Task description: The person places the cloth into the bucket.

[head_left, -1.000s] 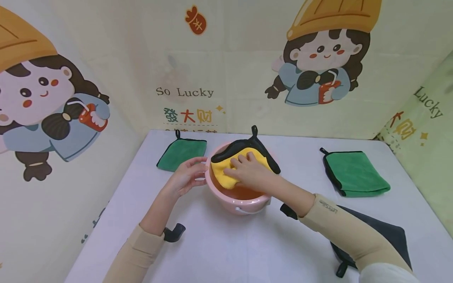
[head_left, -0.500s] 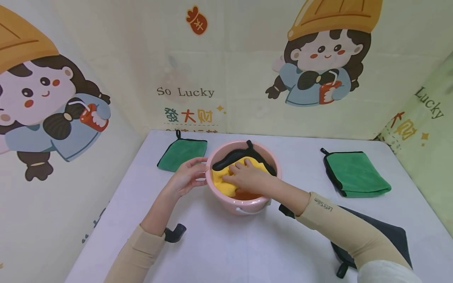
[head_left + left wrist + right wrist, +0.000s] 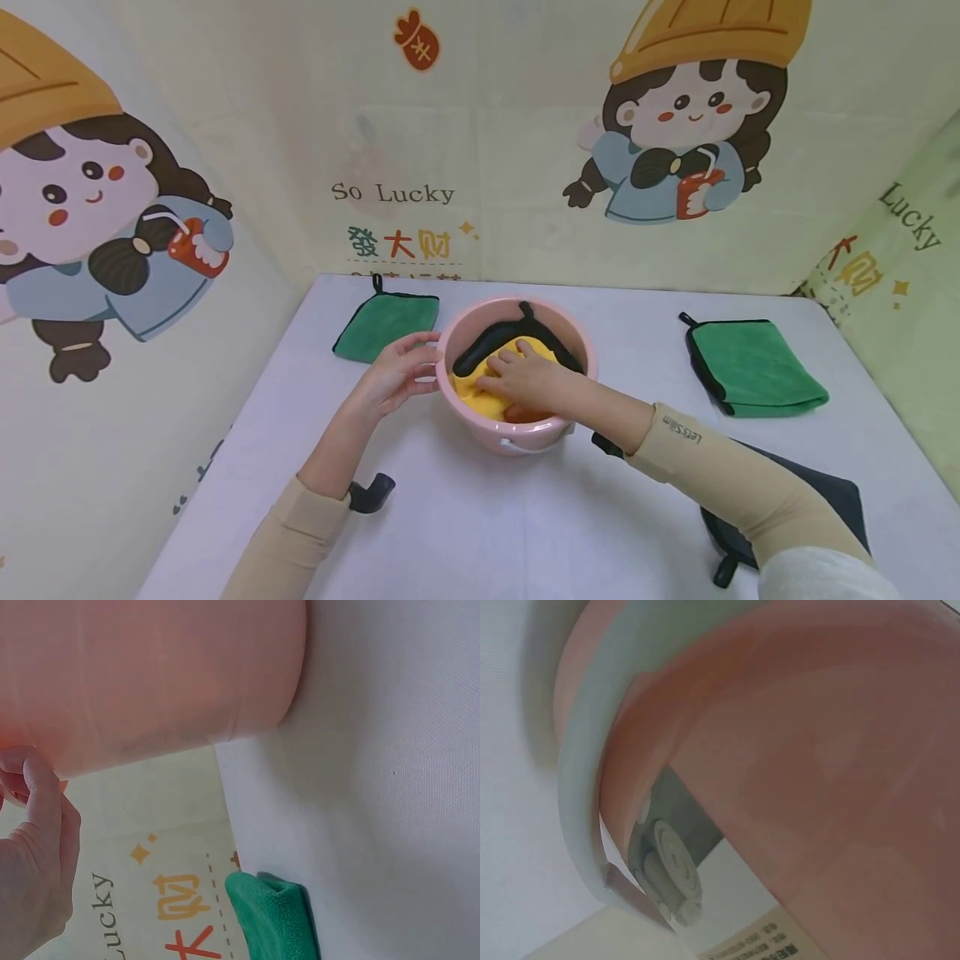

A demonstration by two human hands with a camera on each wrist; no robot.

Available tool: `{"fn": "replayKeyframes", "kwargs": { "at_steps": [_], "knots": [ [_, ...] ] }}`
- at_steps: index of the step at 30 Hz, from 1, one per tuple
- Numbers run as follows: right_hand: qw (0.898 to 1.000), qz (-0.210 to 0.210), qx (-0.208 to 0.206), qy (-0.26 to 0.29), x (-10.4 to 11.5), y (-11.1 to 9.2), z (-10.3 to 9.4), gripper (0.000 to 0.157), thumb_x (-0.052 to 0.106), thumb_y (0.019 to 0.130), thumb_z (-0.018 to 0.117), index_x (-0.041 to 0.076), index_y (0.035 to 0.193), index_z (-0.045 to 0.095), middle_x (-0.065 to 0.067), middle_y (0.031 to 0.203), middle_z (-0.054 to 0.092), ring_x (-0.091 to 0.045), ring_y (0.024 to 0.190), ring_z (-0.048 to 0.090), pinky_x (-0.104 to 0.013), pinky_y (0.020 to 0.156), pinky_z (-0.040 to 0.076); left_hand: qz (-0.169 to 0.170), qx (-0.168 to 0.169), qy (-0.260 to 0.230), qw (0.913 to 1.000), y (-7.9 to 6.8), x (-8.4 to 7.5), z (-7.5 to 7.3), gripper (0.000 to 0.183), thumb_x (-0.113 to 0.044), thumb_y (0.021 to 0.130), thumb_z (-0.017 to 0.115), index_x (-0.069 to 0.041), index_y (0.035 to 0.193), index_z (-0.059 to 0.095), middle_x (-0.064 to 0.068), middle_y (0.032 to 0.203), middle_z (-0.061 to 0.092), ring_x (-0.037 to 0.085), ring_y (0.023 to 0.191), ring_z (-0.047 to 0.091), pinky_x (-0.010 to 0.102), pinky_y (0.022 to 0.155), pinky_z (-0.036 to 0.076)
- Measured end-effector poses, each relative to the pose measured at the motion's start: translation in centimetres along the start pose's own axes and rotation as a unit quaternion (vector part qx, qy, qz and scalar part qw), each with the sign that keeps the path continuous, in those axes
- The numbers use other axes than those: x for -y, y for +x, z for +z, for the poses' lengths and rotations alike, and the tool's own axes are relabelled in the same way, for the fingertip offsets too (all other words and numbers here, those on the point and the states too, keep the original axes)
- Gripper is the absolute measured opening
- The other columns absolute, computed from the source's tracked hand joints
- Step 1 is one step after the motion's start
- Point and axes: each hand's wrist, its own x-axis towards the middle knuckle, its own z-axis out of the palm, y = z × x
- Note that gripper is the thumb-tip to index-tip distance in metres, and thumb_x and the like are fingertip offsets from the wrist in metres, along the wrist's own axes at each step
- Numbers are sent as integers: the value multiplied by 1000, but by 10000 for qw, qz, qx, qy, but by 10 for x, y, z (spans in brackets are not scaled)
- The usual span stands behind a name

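Note:
A pink bucket (image 3: 487, 433) with a pale handle stands upright on the white table. My left hand (image 3: 397, 375) holds its rim on the left side, fingers bent at the edge. In the left wrist view this hand (image 3: 37, 847) is at the bucket's wall (image 3: 165, 675). My right hand (image 3: 528, 379) reaches inside, spread fingers pressing on a bunched yellow cloth (image 3: 480, 402) with black edging and a loop. The cloth lies below the rim, part of it hidden under the hand. The right wrist view shows only the bucket, its handle (image 3: 581, 787) and a label.
One folded green cloth (image 3: 390, 325) lies behind my left hand, another (image 3: 757, 367) at the far right. A dark folded cloth (image 3: 825, 500) lies partly under my right forearm. A printed curtain (image 3: 517, 167) stands behind the table (image 3: 465, 533).
My right hand has pushed the yellow cloth down into the bucket; its black edge and loop, earlier above the rim, are now inside. The left hand has stayed at the rim.

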Motion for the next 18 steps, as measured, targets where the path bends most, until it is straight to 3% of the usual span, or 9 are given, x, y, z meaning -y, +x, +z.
{"fn": "replayKeyframes", "kwargs": {
  "at_steps": [4,10,14,18],
  "knots": [
    [9995,42,-246,-189,-2,-1,1,47,40,84,61,27,127,49,-4,118,50,-24,114,42,-51,103,28,41,6,12,10000,0,0,0,49,-14,88,58,-6,133,39,16,132,41,21,93,61,38,79,52],
    [9878,350,-1518,59,-13,-14,-3,41,35,83,64,26,121,54,-3,109,50,-24,109,42,-52,100,28,55,21,-17,10000,0,1,1,48,-13,88,58,-6,131,40,16,130,43,25,95,59,38,78,53],
    [9700,843,-2186,645,-27,-41,-13,44,31,85,64,20,125,50,-7,116,49,-27,112,41,-53,98,26,59,-26,19,10000,0,1,1,49,-14,87,59,-6,132,40,15,129,44,26,96,59,38,78,53],
    [9413,1696,-2778,889,-43,-83,-16,50,28,83,67,16,127,46,-14,125,45,-32,117,37,-60,98,20,66,-69,51,9999,0,2,1,50,-15,87,60,-7,132,40,15,130,43,27,98,59,37,78,53]
  ]
}}
